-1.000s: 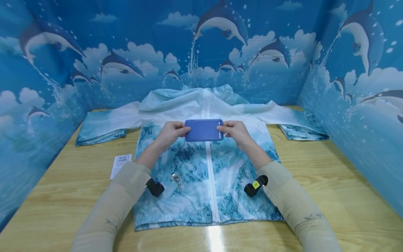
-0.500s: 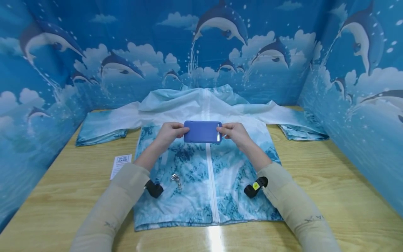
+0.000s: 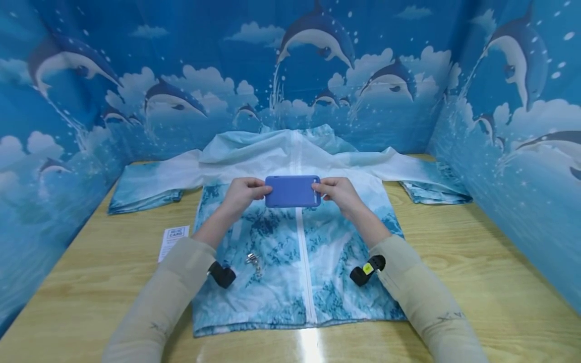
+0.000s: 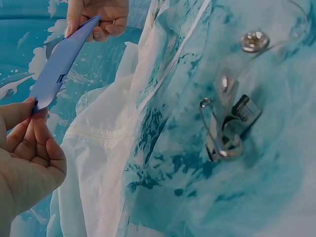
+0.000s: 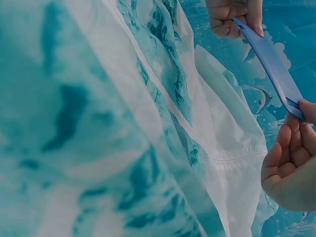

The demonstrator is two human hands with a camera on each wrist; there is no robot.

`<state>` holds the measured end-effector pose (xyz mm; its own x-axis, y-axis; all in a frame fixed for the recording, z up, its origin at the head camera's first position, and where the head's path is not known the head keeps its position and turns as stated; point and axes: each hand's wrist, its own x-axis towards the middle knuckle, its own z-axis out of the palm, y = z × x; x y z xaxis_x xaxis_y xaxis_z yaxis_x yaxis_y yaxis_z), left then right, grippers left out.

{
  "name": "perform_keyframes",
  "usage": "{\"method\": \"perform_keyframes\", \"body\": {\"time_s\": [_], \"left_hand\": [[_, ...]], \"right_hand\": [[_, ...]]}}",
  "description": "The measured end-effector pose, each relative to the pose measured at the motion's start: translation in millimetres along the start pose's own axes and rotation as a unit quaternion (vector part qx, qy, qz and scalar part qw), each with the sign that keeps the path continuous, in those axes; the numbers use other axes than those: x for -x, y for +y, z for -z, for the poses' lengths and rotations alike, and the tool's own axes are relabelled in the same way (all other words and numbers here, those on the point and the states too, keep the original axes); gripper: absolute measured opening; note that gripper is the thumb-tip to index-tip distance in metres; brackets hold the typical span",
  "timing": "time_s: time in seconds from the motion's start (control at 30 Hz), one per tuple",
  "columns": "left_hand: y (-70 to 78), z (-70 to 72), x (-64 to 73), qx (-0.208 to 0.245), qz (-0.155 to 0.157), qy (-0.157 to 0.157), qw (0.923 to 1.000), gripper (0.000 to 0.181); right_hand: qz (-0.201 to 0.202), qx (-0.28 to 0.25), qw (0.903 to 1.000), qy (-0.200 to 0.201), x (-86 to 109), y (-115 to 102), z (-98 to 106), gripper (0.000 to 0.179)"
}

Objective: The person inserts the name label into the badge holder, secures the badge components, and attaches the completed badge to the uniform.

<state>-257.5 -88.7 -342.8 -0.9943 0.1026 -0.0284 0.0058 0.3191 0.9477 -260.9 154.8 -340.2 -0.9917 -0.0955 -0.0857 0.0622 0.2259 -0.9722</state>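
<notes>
Phone case sits between left hand and right hand, each pinching one end, thumb against fingers.

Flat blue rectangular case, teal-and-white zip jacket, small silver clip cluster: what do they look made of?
Flat blue rectangular case: probably moulded plastic or silicone, satin; even colour, smooth edges, cutouts.
Teal-and-white zip jacket: likely thin synthetic fabric, faint sheen; light crinkles, soft folds. Exact fibre unclear.
Small silver clip cluster: metal by its look, polished; bright highlights, bent-wire loop.
</notes>
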Motion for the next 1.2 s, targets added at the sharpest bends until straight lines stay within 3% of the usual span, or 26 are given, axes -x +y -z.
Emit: {"method": "perform_keyframes", "body": {"time_s": [0.63,1.2], "left_hand": [[-1.3,1.0,-1.4,0.001,-0.011,-0.027,0.9996,0.029],[0.7,2.3,-1.0,0.03,-0.011,-0.029,0.999,0.024]], "right_hand": [[-0.008,-0.025,0.9996,0.013,-0.6,-0.5,1.0,0.027],[0.006,-0.013,0.9998,0.012,0.5,-1.3,1.4,0.024]]}}
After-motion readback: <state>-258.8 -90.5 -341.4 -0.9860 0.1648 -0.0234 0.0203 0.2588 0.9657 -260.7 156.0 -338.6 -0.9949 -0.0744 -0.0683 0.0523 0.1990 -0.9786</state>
